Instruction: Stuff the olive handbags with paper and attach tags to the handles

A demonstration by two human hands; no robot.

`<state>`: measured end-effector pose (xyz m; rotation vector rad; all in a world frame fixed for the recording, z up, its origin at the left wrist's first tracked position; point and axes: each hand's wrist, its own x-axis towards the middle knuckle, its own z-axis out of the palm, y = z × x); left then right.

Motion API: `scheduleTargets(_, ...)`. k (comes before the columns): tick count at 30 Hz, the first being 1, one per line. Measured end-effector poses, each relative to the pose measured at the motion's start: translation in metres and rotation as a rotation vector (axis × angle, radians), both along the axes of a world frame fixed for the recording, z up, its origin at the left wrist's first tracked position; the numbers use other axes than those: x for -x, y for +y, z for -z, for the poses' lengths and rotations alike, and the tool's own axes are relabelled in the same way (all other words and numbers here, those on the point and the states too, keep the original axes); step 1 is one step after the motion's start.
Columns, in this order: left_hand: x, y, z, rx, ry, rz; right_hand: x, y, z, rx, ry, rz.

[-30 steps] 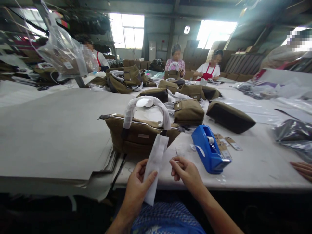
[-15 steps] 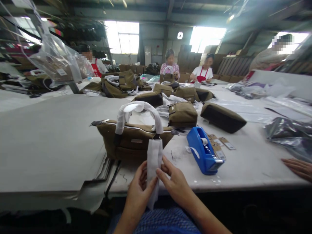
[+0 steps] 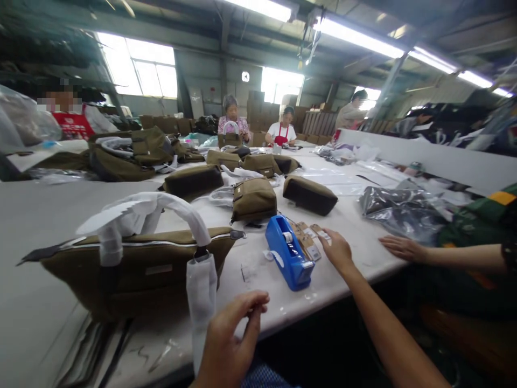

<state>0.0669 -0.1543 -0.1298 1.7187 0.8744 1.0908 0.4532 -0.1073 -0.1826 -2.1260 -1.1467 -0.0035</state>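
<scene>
A brown-olive handbag [image 3: 149, 277] stands at the left, its arched handle [image 3: 181, 210] wrapped in white material. From a ring at the handle's base hangs a flat white-wrapped piece [image 3: 201, 293]. My left hand [image 3: 230, 337] is just right of that piece, with thumb and fingertips drawn together; anything between them is too small to make out. My right hand [image 3: 338, 250] reaches past the blue tape dispenser [image 3: 288, 253], its fingertips closed at the edge of a cardboard hang tag [image 3: 320, 233]. More hang tags [image 3: 305, 237] lie behind the dispenser.
Several similar bags [image 3: 254, 199] lie farther back on the white table [image 3: 347, 215]. A dark plastic-wrapped bundle [image 3: 399, 210] lies at the right. A neighbour's hand [image 3: 404, 248] rests flat near the front edge. Other people work across the table.
Both hands have come off the hanging white piece. My right hand has moved right to the hang tags; my left stays near the bag. The view has turned right.
</scene>
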Motion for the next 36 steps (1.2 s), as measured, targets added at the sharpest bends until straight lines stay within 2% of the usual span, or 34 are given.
scheduleTargets(6, -0.038, 0.014, -0.007, -0.033, 0.015, 0.172, -0.048, 0.053, 0.017, 0.177, 0.067, 0.026)
scheduleTargets(11, -0.045, 0.018, -0.001, 0.013, 0.022, 0.191, -0.073, 0.063, 0.018, 0.214, 0.27, 0.013)
scheduleTargets(16, -0.043, 0.025, 0.005, 0.067, 0.048, 0.196, -0.072, 0.05, 0.012, 0.011, 0.551, -0.047)
scheduleTargets(21, -0.06, 0.042, 0.002, 0.117, 0.03, 0.234, -0.044, 0.031, -0.005, -0.217, 0.867, -0.239)
scheduleTargets(23, -0.075, 0.057, -0.004, 0.088, 0.04, 0.229, -0.031, 0.025, -0.015, -0.284, 0.967, -0.323)
scheduleTargets(25, -0.095, 0.077, -0.013, -0.022, 0.124, 0.204, -0.019, 0.022, -0.024, -0.337, 1.046, -0.385)
scheduleTargets(27, -0.12, 0.101, -0.023, -0.183, 0.265, 0.159, -0.011, 0.021, -0.03, -0.383, 1.103, -0.42)
scheduleTargets(30, -0.164, 0.141, -0.034, -0.263, 0.359, 0.136, -0.002, 0.023, -0.034, -0.438, 1.144, -0.438)
scheduleTargets(33, -0.21, 0.176, -0.036, -0.269, 0.453, 0.182, 0.004, 0.024, -0.036, -0.459, 1.156, -0.447)
scheduleTargets(36, -0.248, 0.201, -0.031, -0.236, 0.523, 0.249, 0.007, 0.022, -0.036, -0.473, 1.161, -0.459)
